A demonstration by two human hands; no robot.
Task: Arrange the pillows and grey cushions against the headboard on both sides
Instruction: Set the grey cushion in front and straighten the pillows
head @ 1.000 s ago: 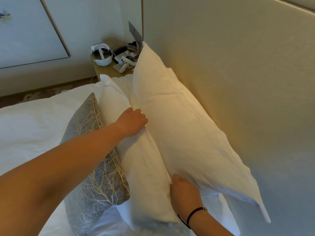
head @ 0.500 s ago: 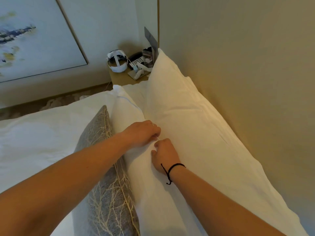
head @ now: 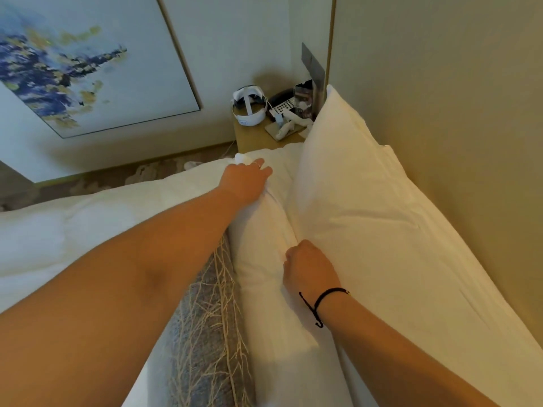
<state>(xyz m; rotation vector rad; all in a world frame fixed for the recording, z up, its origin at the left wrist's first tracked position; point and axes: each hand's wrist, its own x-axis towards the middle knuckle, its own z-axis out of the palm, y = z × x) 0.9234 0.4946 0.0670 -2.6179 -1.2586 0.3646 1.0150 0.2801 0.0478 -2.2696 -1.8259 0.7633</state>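
Since half a second ago, my left hand point(head: 245, 179) has slid from mid-frame up along the front plump white pillow point(head: 266, 259) to its far corner, fingers curled over the cloth there and bunching it; how much fabric sits inside my palm I cannot tell. My right hand point(head: 308, 270) has stayed near the centre of the frame, closed into a loose fist with its knuckles pushed into the crease between this pillow and the larger white pillow point(head: 376, 218) behind it. Whether it pinches cloth is hidden under the fingers. A black cord bracelet point(head: 321, 301) circles that wrist.

The larger pillow stands on edge, leaning on the beige padded headboard point(head: 455, 127) at the right of the frame; its lower end is cut off at the bottom right corner. The grey cushion with a pale branch pattern point(head: 205, 327) stands just in front of the first pillow, at lower centre, mostly covered by my left forearm and cropped at the bottom edge.

Beyond, at upper centre, a wooden bedside table point(head: 258, 136) carries a white headset point(head: 249, 105) and some small items too cluttered to make out. A framed abstract painting in blue and gold point(head: 73, 63) fills the upper left, partly out of frame.
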